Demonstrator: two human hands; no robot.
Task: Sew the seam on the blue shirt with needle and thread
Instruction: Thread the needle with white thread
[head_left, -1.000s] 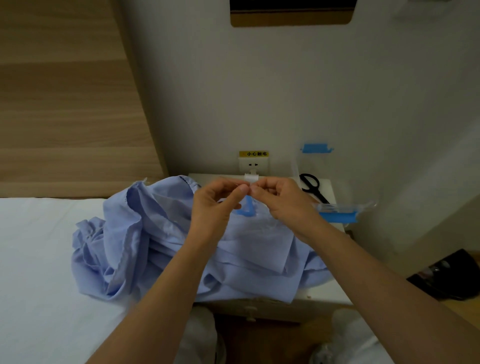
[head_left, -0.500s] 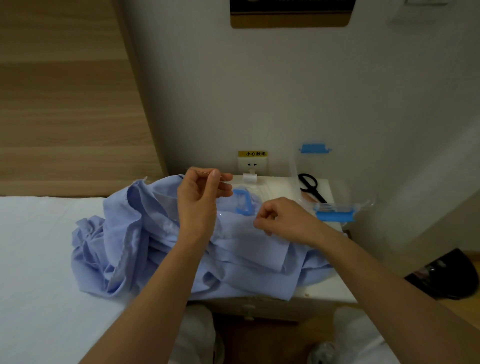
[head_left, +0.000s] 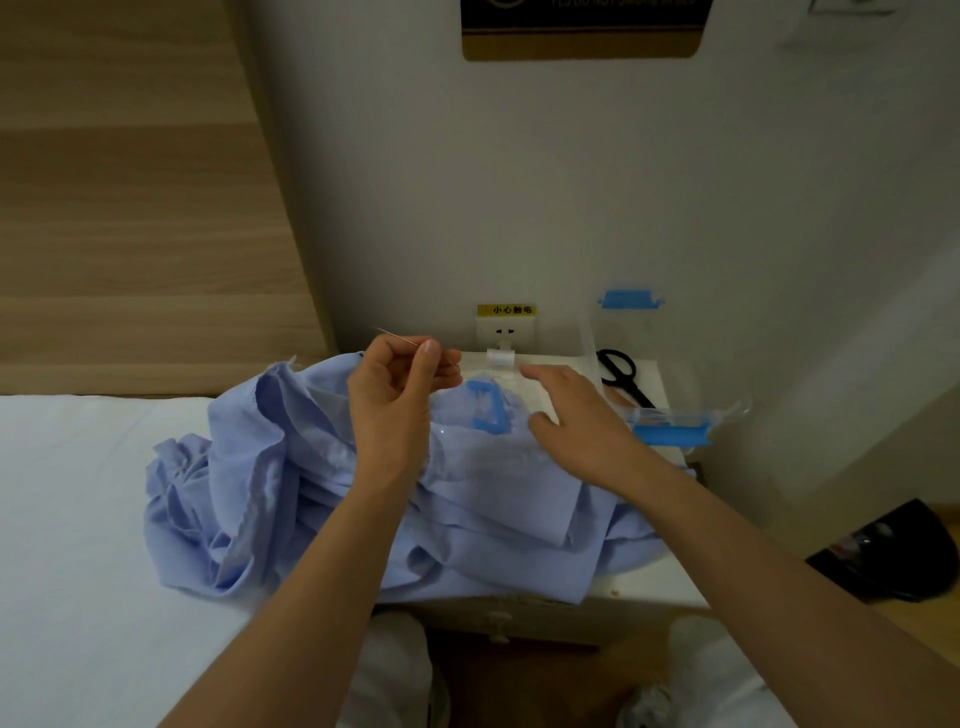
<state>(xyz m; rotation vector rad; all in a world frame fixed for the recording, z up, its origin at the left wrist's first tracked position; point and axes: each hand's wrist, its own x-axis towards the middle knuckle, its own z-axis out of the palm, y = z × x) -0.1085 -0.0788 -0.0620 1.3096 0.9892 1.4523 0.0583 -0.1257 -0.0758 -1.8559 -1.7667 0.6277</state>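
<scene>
The light blue shirt (head_left: 322, 483) lies crumpled, draped from the white bed onto the small nightstand (head_left: 649, 587). My left hand (head_left: 400, 400) is raised over the shirt and pinches a thin needle (head_left: 397, 338) between thumb and forefinger, tip pointing up-left. My right hand (head_left: 576, 415) hovers with fingers stretched out over a clear plastic box with a blue clasp (head_left: 488, 405), its fingertips close to a white thread spool (head_left: 500, 358) at the back of the nightstand. No thread is visible.
Black scissors (head_left: 621, 374) lie at the nightstand's back right. A clear lid with a blue clip (head_left: 675, 426) sits at its right edge. A wall socket (head_left: 505, 330) is behind the spool. White bed (head_left: 67, 519) on the left; dark bag (head_left: 893, 556) on the floor right.
The hands were pinched together in front of the spool. They parted: the left kept the needle and moved left, the right dropped, then opened and reached toward the spool.
</scene>
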